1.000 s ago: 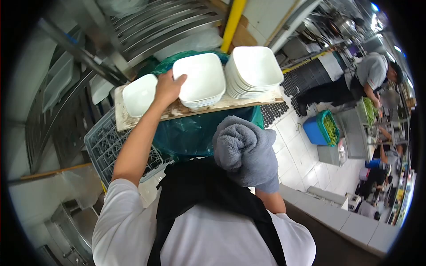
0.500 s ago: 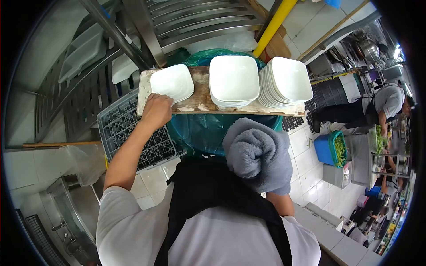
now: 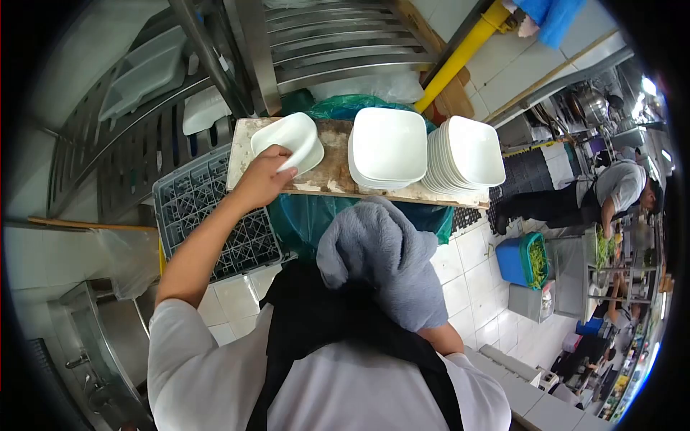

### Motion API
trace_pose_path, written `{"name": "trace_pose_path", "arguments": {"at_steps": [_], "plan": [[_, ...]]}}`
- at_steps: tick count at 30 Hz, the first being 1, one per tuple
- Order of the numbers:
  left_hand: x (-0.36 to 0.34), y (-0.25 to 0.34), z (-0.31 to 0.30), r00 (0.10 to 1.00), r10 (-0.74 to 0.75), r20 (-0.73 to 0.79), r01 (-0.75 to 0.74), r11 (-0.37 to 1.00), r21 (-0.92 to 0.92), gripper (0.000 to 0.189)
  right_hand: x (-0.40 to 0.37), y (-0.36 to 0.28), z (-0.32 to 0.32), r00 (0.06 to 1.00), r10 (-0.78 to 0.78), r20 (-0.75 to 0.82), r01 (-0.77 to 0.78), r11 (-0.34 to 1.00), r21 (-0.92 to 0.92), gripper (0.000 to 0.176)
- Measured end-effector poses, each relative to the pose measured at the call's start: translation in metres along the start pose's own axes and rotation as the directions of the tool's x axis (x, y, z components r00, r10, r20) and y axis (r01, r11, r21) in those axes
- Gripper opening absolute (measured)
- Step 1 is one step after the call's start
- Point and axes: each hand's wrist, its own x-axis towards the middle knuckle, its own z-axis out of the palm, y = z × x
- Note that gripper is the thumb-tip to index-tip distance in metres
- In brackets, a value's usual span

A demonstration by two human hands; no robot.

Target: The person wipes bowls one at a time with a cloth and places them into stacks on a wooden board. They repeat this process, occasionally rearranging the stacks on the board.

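Observation:
My left hand grips the near edge of a white square bowl, tilting it up. Under it, another white bowl lies on a worn wooden board. A grey towel is bunched over my right hand, which carries it in front of my apron; the fingers are hidden in the cloth. On the board to the right stand a stack of white square bowls and a taller, leaning stack of the same kind.
Green plastic bagging hangs under the board. A grey glass rack sits at left, with slatted metal shelves behind. A yellow pole rises at back right. To the right, a co-worker stands near a blue bin of greens.
My left hand has lifted and tilted the top bowl from the left pile. The towel has shifted left and nearer my chest, its folds changed. The view has tilted slightly.

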Motion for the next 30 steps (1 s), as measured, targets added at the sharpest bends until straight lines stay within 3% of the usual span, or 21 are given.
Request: {"name": "trace_pose_path", "arguments": {"at_steps": [1,2,3,5,6,8,9,12,14,17,18,19,21,22,23,25,27,29,30], "plan": [[-0.002,0.014,-0.011,0.979,-0.192,-0.07,0.159,0.932,-0.326,0.03,-0.002,-0.001,0.017,0.985,-0.071,-0.159,0.048,0.989,-0.143,0.037],[-0.008,0.025,-0.02,0.918,-0.39,-0.07,0.265,0.736,-0.624,0.033,0.005,0.002,0.028,0.985,-0.105,-0.135,0.069,0.966,-0.248,0.036],[-0.017,0.031,-0.028,0.914,-0.399,-0.077,0.267,0.732,-0.626,0.033,0.022,-0.008,0.026,0.989,-0.133,-0.072,0.102,0.938,-0.331,0.036],[-0.038,0.043,-0.039,0.835,-0.546,-0.077,0.19,0.415,-0.89,0.033,0.049,-0.042,0.017,0.981,-0.192,0.029,0.183,0.866,-0.465,0.035],[-0.05,0.054,-0.038,0.829,-0.554,-0.08,0.189,0.412,-0.891,0.033,0.057,-0.061,0.015,0.971,-0.23,0.064,0.23,0.83,-0.508,0.034],[-0.071,0.088,-0.027,0.806,-0.57,-0.159,-0.06,0.189,-0.98,0.033,0.068,-0.086,0.027,0.939,-0.328,0.102,0.325,0.751,-0.575,0.033],[-0.073,0.115,-0.032,0.8,-0.457,-0.388,-0.133,0.495,-0.858,0.033,0.076,-0.093,0.032,0.924,-0.369,0.103,0.357,0.733,-0.579,0.033],[-0.099,0.118,-0.031,0.802,-0.454,-0.389,-0.078,0.565,-0.821,0.026,0.102,-0.1,0.039,0.878,-0.471,0.084,0.432,0.705,-0.562,0.033],[-0.105,0.129,-0.053,0.886,-0.42,-0.197,0.035,0.484,-0.874,0.015,0.119,-0.092,0.045,0.867,-0.493,0.081,0.454,0.711,-0.537,0.032],[-0.115,0.132,-0.064,0.92,-0.355,-0.166,0.052,0.53,-0.847,0.012,0.137,-0.064,0.063,0.972,-0.202,0.118,0.215,0.97,-0.11,0.045],[-0.124,0.123,-0.063,0.939,-0.335,-0.077,0.083,0.439,-0.895,0.019,0.139,-0.054,0.064,0.976,-0.188,0.111,0.192,0.981,-0.025,0.045],[-0.126,0.119,-0.056,0.939,-0.334,-0.079,0.08,0.437,-0.896,0.019,0.136,-0.048,0.063,0.976,-0.194,0.096,0.193,0.981,0.025,0.045],[-0.124,0.113,-0.043,0.896,-0.359,-0.262,-0.254,0.07,-0.965,0.028,0.127,-0.035,0.061,0.973,-0.228,0.042,0.224,0.971,0.079,0.045],[-0.119,0.1,-0.038,0.927,-0.287,-0.241,-0.291,-0.145,-0.946,0.043,0.12,-0.033,0.059,0.971,-0.238,0.011,0.236,0.968,0.087,0.045],[-0.112,0.091,-0.035,0.924,-0.294,-0.243,-0.295,-0.146,-0.944,0.043,0.113,-0.031,0.056,0.971,-0.238,-0.013,0.239,0.967,0.085,0.045],[-0.104,0.078,-0.026,0.926,-0.323,-0.194,-0.293,-0.295,-0.909,0.056,0.102,-0.028,0.049,0.973,-0.225,-0.048,0.227,0.973,0.04,0.045],[-0.103,0.068,-0.006,0.853,-0.517,-0.072,-0.13,-0.077,-0.989,0.058,0.097,-0.029,0.04,0.978,-0.199,-0.066,0.192,0.977,-0.095,0.045],[-0.092,0.096,-0.01,0.709,-0.691,0.14,0.09,-0.108,-0.99,0.056,0.09,-0.039,0.032,0.983,-0.179,-0.041,0.156,0.933,-0.325,0.046],[-0.092,0.106,-0.01,0.737,-0.651,0.184,0.083,-0.183,-0.98,0.055,0.086,-0.041,0.03,0.982,-0.186,-0.018,0.163,0.9,-0.405,0.046]]}}
